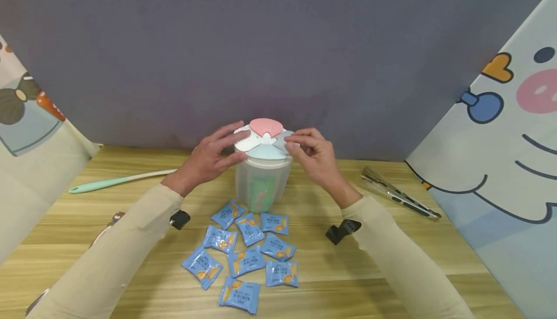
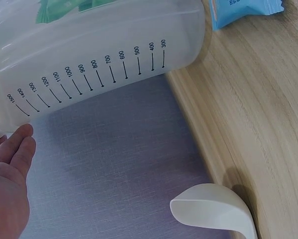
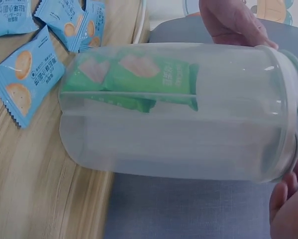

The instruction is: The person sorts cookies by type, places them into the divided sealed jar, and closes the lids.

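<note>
Left hand (image 1: 213, 151) comes in from the left over a lidded translucent container (image 1: 283, 179), fingers apart and extended, tips on the white flap (image 1: 247, 142) and the near rim; it lies on the lid without gripping. Right hand (image 1: 319, 159) sits opposite, thumb and forefinger brought together on the edge of the grey flap (image 1: 283, 140), pinching it, the other fingers bent. Container stands upright near the back of the wooden table (image 1: 330, 285), between both hands, just before a grey-blue wall (image 1: 278, 43). Lid carries petal-shaped flaps: besides white and grey, a pink flap (image 1: 266, 126) at the far side and a pale blue flap (image 1: 265, 152) at the near side. Through the wall, in the right wrist view, green packets (image 3: 153, 74) show low in the container, on one side. Left wrist view gives a printed scale (image 2: 91, 74), figures 300 to 1500. Nine blue packets (image 1: 282, 274) printed with round biscuits lie loosely grouped on the table in front, some touching or nearly so. Off to the left, a mint-handled utensil (image 1: 109, 183) lies with its far end hidden behind the left hand; left wrist view shows a white ladle bowl (image 2: 211, 206) at the table's edge. Metal tongs (image 1: 398, 193) lie slantwise at right, well apart from the packets. Both forearms wear beige sleeves (image 1: 135, 241), with black straps (image 1: 343, 232) by the wrists.
</note>
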A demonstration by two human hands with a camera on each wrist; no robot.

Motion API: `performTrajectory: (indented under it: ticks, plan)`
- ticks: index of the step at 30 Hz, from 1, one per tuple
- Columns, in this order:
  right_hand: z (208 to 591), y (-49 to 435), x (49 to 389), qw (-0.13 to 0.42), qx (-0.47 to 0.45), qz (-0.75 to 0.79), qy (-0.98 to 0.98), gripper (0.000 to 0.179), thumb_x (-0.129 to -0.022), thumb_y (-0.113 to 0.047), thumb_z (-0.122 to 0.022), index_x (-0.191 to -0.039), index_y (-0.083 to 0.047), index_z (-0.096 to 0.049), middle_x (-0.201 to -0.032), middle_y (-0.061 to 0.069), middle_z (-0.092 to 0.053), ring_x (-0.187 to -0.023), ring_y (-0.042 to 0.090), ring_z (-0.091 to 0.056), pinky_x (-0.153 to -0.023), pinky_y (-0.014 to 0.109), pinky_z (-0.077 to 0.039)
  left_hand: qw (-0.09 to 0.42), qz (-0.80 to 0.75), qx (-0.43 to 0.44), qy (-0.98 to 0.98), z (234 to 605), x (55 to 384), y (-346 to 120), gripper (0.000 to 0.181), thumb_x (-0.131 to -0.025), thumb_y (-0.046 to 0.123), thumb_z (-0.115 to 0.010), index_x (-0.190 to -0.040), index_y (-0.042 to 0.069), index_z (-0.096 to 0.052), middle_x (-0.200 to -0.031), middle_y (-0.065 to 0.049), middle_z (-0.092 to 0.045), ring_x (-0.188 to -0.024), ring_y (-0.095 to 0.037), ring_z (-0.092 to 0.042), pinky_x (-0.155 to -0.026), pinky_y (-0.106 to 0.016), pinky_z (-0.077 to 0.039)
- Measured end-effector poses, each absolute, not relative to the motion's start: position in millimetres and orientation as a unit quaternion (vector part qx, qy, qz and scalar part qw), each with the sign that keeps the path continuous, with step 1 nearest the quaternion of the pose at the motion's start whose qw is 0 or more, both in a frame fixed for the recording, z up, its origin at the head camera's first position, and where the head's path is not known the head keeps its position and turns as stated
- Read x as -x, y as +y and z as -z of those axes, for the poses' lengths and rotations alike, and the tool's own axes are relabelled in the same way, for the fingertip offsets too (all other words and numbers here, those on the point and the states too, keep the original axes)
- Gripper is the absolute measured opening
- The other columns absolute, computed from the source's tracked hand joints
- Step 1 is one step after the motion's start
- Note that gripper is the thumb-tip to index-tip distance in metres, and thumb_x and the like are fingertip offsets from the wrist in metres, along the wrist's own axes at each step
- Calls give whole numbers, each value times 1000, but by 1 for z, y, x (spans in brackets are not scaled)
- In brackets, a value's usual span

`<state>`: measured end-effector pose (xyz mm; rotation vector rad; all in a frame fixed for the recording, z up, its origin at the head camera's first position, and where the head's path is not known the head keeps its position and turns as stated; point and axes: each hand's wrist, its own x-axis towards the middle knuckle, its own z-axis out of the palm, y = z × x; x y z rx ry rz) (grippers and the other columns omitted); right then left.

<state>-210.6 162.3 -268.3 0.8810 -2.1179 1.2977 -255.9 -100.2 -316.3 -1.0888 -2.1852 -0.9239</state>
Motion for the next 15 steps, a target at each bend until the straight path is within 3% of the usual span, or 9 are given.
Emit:
performTrajectory:
  ticks: [4,10,15]
  plan:
    - [268,159,210,254,-320,-471,-782,12,-82,9,-68,-93,11,-70,-103,29,-59,-91,35,-47,-62,30,-35,262,341,402,-808,316,256,-99,70,-90,63,-42,-134,11,-54,-144,-11,-42,-126,-31,-44,-95,-54,-39]
    - [268,157,209,252,-319,-466,-786,11,-79,10,-70,-90,12,-70,-105,31,-57,-92,41,-44,-67,21,-31,263,342,402,-808,316,256,-100,70,-90,64,-42,-134,11,-54,-144,-11,-42,-126,-31,-43,-96,-54,-39]
    - [270,157,209,242,-318,-469,-788,13,-79,10,-70,-92,12,-70,-108,32,-55,-95,41,-43,-69,33,-36,254,342,399,-812,316,255,-101,68,-90,61,-44,-135,11,-53,-145,-10,-40,-127,-31,-43,-97,-54,-38]
